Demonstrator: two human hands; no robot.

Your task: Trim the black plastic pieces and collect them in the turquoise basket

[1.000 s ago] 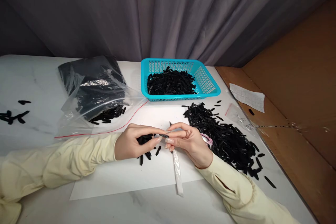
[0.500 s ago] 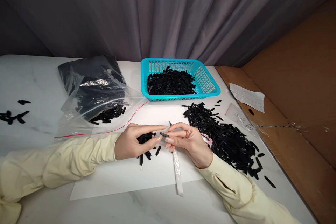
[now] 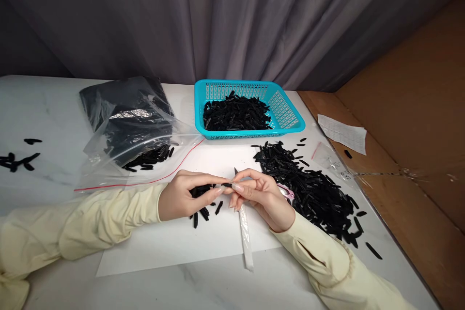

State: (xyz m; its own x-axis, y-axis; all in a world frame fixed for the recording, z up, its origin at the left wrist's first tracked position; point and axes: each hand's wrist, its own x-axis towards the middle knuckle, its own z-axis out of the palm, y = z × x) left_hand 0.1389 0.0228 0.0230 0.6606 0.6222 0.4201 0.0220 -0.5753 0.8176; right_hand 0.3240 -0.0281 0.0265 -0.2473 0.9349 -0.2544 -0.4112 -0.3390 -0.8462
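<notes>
a: why is the black strip [image 3: 227, 185] held above the paper [image 3: 152, 252]?
b: it is pinched in nearly closed fingers [image 3: 203, 180] of the left hand [image 3: 179, 196] and right hand [image 3: 267, 197] — perhaps so both ends are steadied.

The person wears, as I see it, a garment of pale yellow cloth. The left sleeve [image 3: 94, 220], at eight o'clock, is loose and makes many soft wrinkles up to its plain cuff [image 3: 149, 204]. The right sleeve [image 3: 329, 273], at five o'clock, looks smoother; it has a narrow dark slit [image 3: 313, 255] and, close to this, a small gathered frill [image 3: 350, 264]. The left hand [image 3: 181, 196] and the right hand [image 3: 268, 198] are bare, with long, shiny thumbnails.
</notes>
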